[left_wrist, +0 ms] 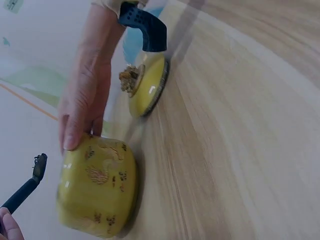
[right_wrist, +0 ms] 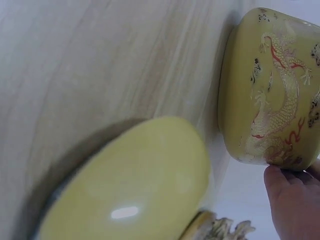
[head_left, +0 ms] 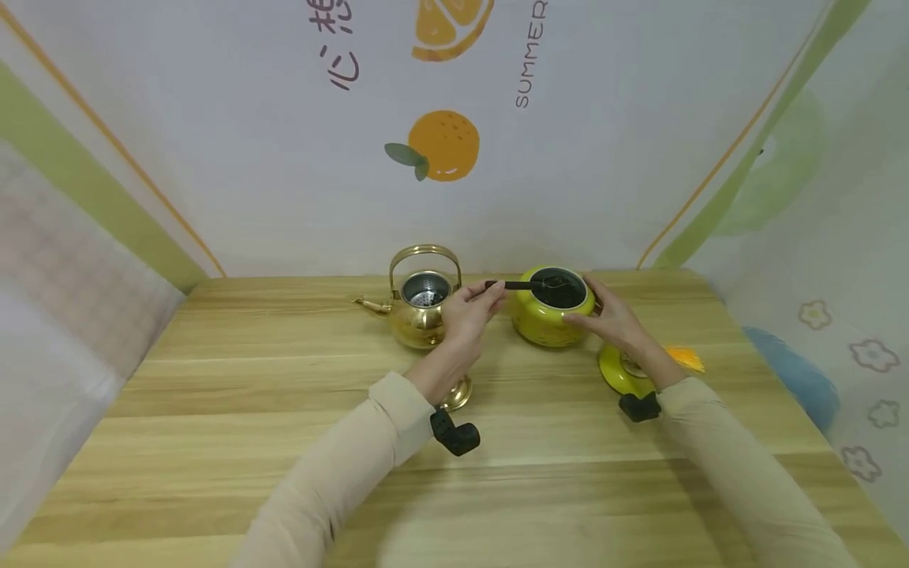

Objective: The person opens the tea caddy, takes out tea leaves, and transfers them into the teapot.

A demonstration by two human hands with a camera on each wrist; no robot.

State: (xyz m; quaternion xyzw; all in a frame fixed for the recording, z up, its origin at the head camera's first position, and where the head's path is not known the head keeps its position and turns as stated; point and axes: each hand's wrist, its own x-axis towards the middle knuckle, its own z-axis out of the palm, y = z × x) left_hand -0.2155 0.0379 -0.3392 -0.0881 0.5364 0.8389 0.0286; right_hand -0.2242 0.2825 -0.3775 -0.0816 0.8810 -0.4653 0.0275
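both of my two hands are at work around one yellow jar (head_left: 547,327), which stands on the wooden table (head_left: 284,442), right of one gold teapot (head_left: 409,327). with my left hand (head_left: 465,319) i pinch the dark handle of one scoop (head_left: 521,285) between thumb and fingers; its head is over the jar's open mouth, apart from the rim, with dark clumps on it. my right hand (head_left: 612,315) is curved round the jar's right side, thumb on the near side, fingers at the back. a dragon is painted on the jar's wall.

the teapot has one arched handle, one spout pointing left, and one metal strainer (head_left: 424,290) in its open top. two lids lie on the table: one gold lid (head_left: 458,394), partly hidden by my left wrist, and one yellow lid (head_left: 616,375) with a knob, near the jar, beside one orange tassel (head_left: 685,359). two black wrist mounts (head_left: 460,438) show, one at each of my two pale sleeves (head_left: 341,465).
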